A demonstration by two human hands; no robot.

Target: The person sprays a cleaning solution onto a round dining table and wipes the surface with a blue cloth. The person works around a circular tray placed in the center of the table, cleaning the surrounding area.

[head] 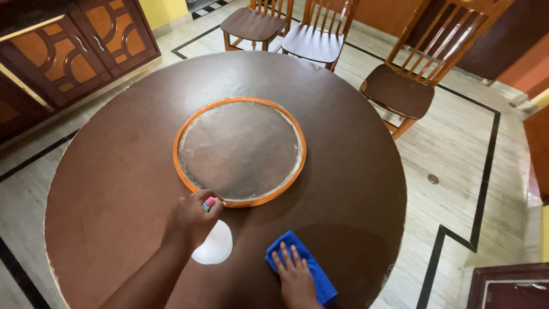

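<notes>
a white spray bottle (pixel 213 245) with a pink trigger top is gripped in the left hand (pixel 191 220), the fingers curled tightly about its neck so that the hand is closed on it; the bottle's rounded body hangs below the hand, over the near part of the round brown table (pixel 114 189), and whether its base touches the tabletop cannot be told. the bottle's pink top is held just at the near edge of the orange-rimmed round disc (pixel 240 150) that is set in the middle of the table. the right hand (pixel 294 274) is laid flat, palm down, with its fingers spread and lightly parted, pressed onto a folded blue cloth (pixel 314 269) that lies on the tabletop near the person's side, to the right of the bottle and well apart from the disc. a darker patch of tabletop is seen around and beyond the cloth. three wooden chairs are placed beyond the far side of the table: two side by side at the top of the view (pixel 254 23) (pixel 314 40) and a third (pixel 400 86) further right, turned at an angle. a dark wooden cabinet (pixel 68 51) with orange panels is seen at the upper left, on a pale tiled floor (pixel 457 149) with dark border lines.
</notes>
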